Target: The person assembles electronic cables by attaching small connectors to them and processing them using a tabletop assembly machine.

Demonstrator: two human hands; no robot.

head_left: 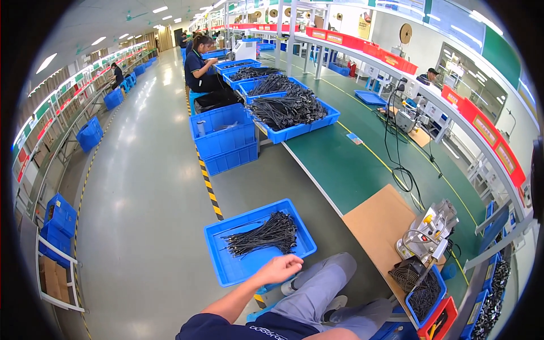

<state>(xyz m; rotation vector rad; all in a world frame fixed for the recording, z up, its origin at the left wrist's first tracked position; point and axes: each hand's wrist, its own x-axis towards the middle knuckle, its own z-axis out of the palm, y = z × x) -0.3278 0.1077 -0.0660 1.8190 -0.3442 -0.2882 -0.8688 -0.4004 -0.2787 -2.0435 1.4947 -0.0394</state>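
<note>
Pictured at a cable workstation, seated beside a long green table, with the left hand above the near edge of a blue tray, close to its near right corner. Laid inside that tray, toward its right edge and with loose ends spread to the left, in full sight: a bundle of black cables. Shown with fingers bent and loosely curled, apart from the bundle as far as visible; impossible to tell from this angle about anything small in the grip. Out of view, the right hand, so with no telling of its fingers. Propped, apparently, on a blue stool, off the left edge of the table. Along that edge, a brown board under a metal bench machine, and farther up, at the table's far left corner, a large blue tray heaped with more cables. Judging by the pose, at the handling of the tray and its bundle, short of any visible grasp. For taking up strands, likely in need of a reach inward past the near edge, a wider spread of fingers and care against tangling.
</note>
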